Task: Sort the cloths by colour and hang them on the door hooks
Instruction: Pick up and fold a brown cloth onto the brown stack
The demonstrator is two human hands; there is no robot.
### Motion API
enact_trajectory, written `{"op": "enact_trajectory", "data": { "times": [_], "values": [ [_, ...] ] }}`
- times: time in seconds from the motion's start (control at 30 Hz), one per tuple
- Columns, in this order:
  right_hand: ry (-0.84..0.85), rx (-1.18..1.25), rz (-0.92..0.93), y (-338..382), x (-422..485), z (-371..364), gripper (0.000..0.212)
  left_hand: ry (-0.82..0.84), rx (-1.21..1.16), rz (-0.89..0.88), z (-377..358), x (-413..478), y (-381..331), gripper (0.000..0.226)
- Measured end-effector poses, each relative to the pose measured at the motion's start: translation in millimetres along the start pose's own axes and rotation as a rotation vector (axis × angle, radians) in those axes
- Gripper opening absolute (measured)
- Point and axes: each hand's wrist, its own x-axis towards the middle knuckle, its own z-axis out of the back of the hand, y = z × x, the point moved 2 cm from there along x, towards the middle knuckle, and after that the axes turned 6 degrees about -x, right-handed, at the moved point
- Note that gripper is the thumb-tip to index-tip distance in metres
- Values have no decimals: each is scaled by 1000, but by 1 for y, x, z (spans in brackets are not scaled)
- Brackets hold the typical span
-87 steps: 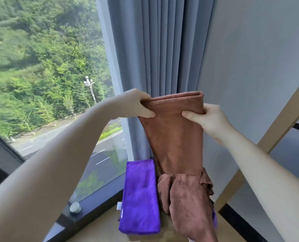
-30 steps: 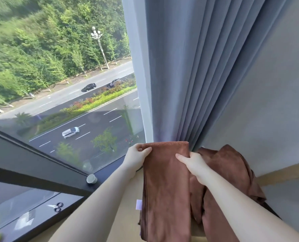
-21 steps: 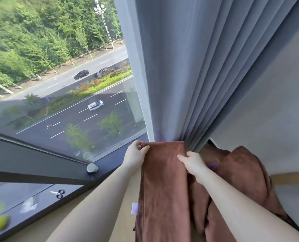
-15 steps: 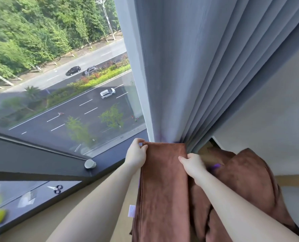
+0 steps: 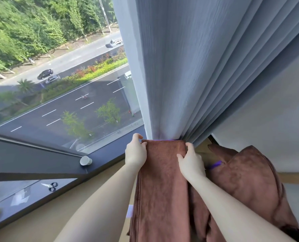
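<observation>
A folded brown cloth lies lengthwise on the wooden surface, its far end against the foot of the curtain. My left hand grips its far left corner. My right hand holds its far right edge, thumb on top. A crumpled brown cloth is heaped just to the right. A sliver of purple cloth shows between the two, and a thin purple edge peeks out under the folded cloth's far end. No door hooks are in view.
A grey-blue curtain hangs straight ahead. The window with its dark sill runs to the left, a small grey knob on it. A plain wall stands to the right.
I lowered the folded brown cloth from in front of me onto the surface, over the purple cloth, and slid it forward to the curtain. My view tilted down.
</observation>
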Motion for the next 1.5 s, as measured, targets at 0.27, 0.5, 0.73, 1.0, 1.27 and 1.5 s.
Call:
{"op": "enact_trajectory", "data": {
  "times": [0.27, 0.5, 0.73, 1.0, 1.27, 1.5],
  "values": [
    [-137, -297, 359, -1, -18, -1, 78, 71, 657, -749, -6, -31, 2, 22],
    [168, -890, 624, -9, -36, -12, 129, 546, 1019, -668, -6, -72, 11, 126],
    [224, -988, 579, -20, -40, -19, 146, 522, 1131, -611, -10, -78, 20, 150],
    [174, -980, 564, -26, -38, -34, 146, 514, 1114, -607, -13, -76, 24, 150],
    [151, -973, 565, -23, -42, -30, 143, 523, 1122, -598, -14, -77, 18, 148],
    [104, -805, 597, -22, -58, -9, 96, 568, 1093, -630, -2, -85, -3, 136]
  ]
}}
